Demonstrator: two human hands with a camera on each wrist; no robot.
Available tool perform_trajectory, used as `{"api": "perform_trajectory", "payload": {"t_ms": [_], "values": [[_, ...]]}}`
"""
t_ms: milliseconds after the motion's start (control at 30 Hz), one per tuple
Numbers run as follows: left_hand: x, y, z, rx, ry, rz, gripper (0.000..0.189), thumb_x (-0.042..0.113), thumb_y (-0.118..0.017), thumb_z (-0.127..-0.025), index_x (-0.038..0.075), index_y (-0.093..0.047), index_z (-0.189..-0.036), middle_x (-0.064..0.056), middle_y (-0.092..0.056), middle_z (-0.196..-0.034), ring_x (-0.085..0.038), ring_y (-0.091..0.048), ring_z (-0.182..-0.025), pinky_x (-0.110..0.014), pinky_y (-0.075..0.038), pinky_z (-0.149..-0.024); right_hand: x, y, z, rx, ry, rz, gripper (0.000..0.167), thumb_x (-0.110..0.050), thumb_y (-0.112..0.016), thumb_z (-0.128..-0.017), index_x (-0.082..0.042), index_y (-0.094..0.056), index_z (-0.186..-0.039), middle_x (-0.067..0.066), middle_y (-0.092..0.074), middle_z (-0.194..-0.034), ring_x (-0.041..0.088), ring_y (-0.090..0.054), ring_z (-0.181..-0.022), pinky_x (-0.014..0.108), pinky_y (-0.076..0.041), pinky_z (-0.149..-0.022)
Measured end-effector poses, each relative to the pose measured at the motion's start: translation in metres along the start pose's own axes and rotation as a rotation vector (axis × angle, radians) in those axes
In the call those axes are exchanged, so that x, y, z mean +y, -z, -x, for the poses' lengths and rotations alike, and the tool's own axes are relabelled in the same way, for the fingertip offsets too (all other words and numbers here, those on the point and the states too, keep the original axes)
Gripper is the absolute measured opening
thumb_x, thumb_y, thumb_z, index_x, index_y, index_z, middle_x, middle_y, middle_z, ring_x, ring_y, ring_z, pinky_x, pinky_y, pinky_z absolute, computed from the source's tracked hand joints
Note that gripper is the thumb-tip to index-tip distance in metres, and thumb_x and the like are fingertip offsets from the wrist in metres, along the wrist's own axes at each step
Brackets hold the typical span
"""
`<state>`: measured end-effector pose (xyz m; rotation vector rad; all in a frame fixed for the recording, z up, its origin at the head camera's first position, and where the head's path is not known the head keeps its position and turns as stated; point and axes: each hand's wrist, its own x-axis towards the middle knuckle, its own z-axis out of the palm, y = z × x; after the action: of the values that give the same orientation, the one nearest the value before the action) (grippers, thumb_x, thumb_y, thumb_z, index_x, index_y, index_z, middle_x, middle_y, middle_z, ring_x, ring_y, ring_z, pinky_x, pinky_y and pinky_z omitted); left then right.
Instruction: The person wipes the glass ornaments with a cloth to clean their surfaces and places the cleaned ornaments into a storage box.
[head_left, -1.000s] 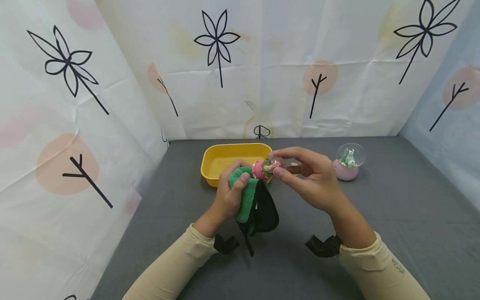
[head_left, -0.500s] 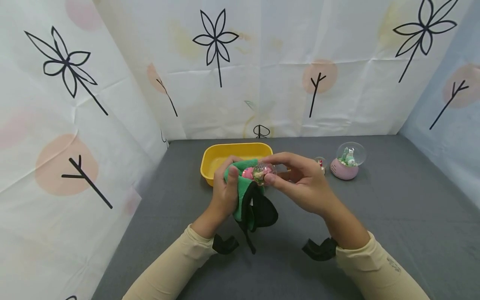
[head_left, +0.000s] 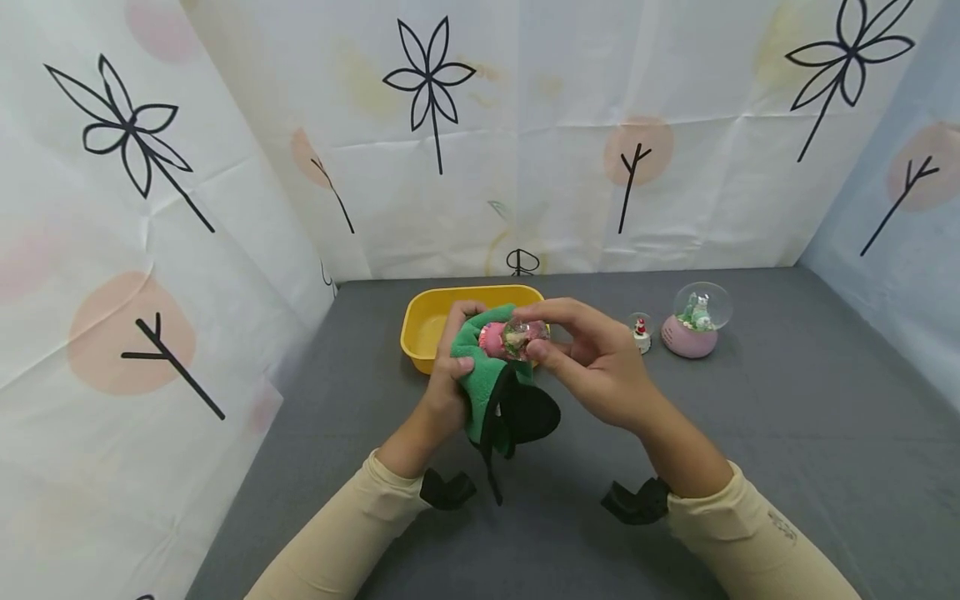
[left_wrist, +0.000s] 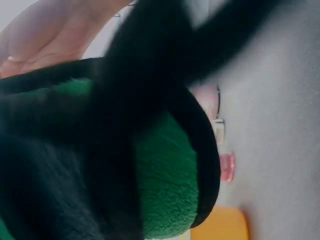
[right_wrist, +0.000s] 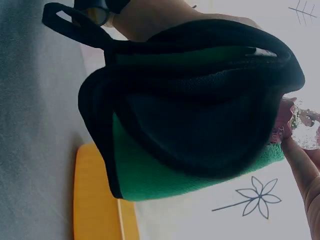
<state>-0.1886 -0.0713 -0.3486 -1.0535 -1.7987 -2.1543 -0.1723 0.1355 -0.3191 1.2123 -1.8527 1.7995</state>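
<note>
My left hand (head_left: 447,379) grips a folded green terry cloth (head_left: 482,392) with black edging and a dangling black strap. Thumb and fingers of my right hand (head_left: 600,367) pinch a small snow globe (head_left: 516,337) by its clear dome, held on its side above the table. Its pink base points left and lies against the cloth, which wraps partly round it. In the right wrist view the cloth (right_wrist: 200,187) covers most of the scene, with the globe (right_wrist: 302,122) beyond its right edge. The left wrist view is mostly filled by the blurred dark strap and cloth (left_wrist: 167,175).
A yellow tub (head_left: 420,329) stands behind my left hand on the grey table (head_left: 787,417). To the right are a small white-based snow globe (head_left: 641,335) and a larger pink-based one (head_left: 690,337). A small pink object (left_wrist: 227,166) shows on the table in the left wrist view.
My right hand has shifted left with the snow globe, uncovering the small white-based globe behind it. The left thumb has moved lower, and the cloth now sits further round the pink base.
</note>
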Motion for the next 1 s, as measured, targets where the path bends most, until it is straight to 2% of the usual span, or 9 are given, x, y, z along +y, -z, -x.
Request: {"api": "perform_trajectory", "payload": {"t_ms": [133, 267, 367, 467, 533, 633, 733, 867, 1000], "values": [[0.009, 0.004, -0.001, -0.104, 0.116, 0.050, 0.068, 0.020, -0.040, -0.072, 0.009, -0.027, -0.138, -0.005, -0.042, -0.130, -0.019, -0.046, -0.119, -0.021, -0.046, -0.098, -0.001, 0.003, -0.002, 0.036, 0.042, 0.001, 0.032, 0.010, -0.069, -0.097, 0.013, -0.064, -0.128, 0.011, -0.069, -0.129, 0.018, -0.062, -0.108, 0.024, -0.060, -0.068], [0.017, 0.012, -0.001, -0.224, 0.174, 0.030, 0.087, 0.012, -0.044, -0.060, 0.010, -0.019, -0.144, -0.012, -0.034, -0.141, -0.023, -0.041, -0.127, -0.022, -0.044, -0.100, -0.001, 0.006, -0.003, 0.058, 0.055, 0.016, 0.031, 0.009, -0.068, -0.097, 0.012, -0.065, -0.128, 0.010, -0.071, -0.127, 0.016, -0.061, -0.104, 0.023, -0.048, -0.057], [0.020, 0.017, -0.002, -0.299, 0.163, 0.008, 0.090, 0.006, -0.048, -0.064, 0.008, -0.015, -0.147, -0.018, -0.030, -0.147, -0.025, -0.043, -0.127, -0.023, -0.047, -0.099, -0.003, 0.009, -0.004, 0.057, 0.051, 0.006, 0.030, 0.007, -0.068, -0.099, 0.013, -0.064, -0.128, 0.011, -0.071, -0.128, 0.015, -0.064, -0.106, 0.021, -0.053, -0.062], [0.022, 0.022, -0.003, -0.320, 0.142, -0.012, 0.089, 0.001, -0.056, -0.071, 0.008, -0.017, -0.150, -0.020, -0.033, -0.152, -0.023, -0.050, -0.123, -0.024, -0.052, -0.097, -0.005, 0.011, -0.004, 0.067, 0.045, 0.000, 0.030, 0.003, -0.067, -0.101, 0.015, -0.063, -0.128, 0.008, -0.072, -0.128, 0.015, -0.065, -0.104, 0.021, -0.053, -0.063], [0.022, 0.025, -0.005, -0.318, 0.110, -0.023, 0.084, 0.000, -0.062, -0.079, 0.006, -0.020, -0.152, -0.021, -0.040, -0.152, -0.023, -0.055, -0.122, -0.026, -0.054, -0.098, -0.006, 0.013, -0.005, 0.076, 0.037, -0.010, 0.030, 0.001, -0.067, -0.102, 0.015, -0.062, -0.128, 0.005, -0.072, -0.125, 0.016, -0.064, -0.097, 0.023, -0.049, -0.057], [0.020, 0.026, -0.008, -0.284, 0.050, -0.018, 0.078, 0.013, -0.077, -0.093, 0.003, -0.028, -0.154, -0.020, -0.050, -0.149, -0.023, -0.060, -0.125, -0.029, -0.056, -0.105, -0.007, 0.017, -0.005, 0.090, 0.016, -0.019, 0.029, 0.000, -0.065, -0.103, 0.014, -0.061, -0.128, 0.002, -0.073, -0.123, 0.016, -0.062, -0.090, 0.025, -0.045, -0.053], [0.014, 0.026, -0.010, -0.227, -0.006, -0.005, 0.085, 0.027, -0.087, -0.090, 0.000, -0.037, -0.153, -0.015, -0.057, -0.147, -0.025, -0.063, -0.128, -0.033, -0.057, -0.108, -0.009, 0.019, -0.005, 0.091, -0.012, -0.041, 0.029, 0.001, -0.063, -0.103, 0.013, -0.060, -0.130, 0.003, -0.074, -0.125, 0.016, -0.067, -0.097, 0.024, -0.053, -0.060], [0.008, 0.023, -0.011, -0.131, -0.041, -0.036, 0.081, 0.030, -0.091, -0.086, -0.003, -0.049, -0.148, -0.011, -0.063, -0.144, -0.024, -0.064, -0.127, -0.034, -0.057, -0.108, -0.010, 0.021, -0.004, 0.086, -0.030, -0.051, 0.029, 0.003, -0.062, -0.103, 0.013, -0.059, -0.131, 0.004, -0.075, -0.126, 0.017, -0.072, -0.109, 0.025, -0.059, -0.072], [0.005, 0.021, -0.011, -0.087, -0.072, -0.106, 0.079, 0.039, -0.091, -0.084, -0.003, -0.057, -0.143, -0.017, -0.067, -0.138, -0.023, -0.068, -0.123, -0.039, -0.060, -0.104, -0.010, 0.022, -0.004, 0.083, -0.037, -0.053, 0.028, 0.003, -0.063, -0.103, 0.013, -0.059, -0.129, 0.004, -0.075, -0.122, 0.016, -0.069, -0.098, 0.025, -0.054, -0.065]]}}
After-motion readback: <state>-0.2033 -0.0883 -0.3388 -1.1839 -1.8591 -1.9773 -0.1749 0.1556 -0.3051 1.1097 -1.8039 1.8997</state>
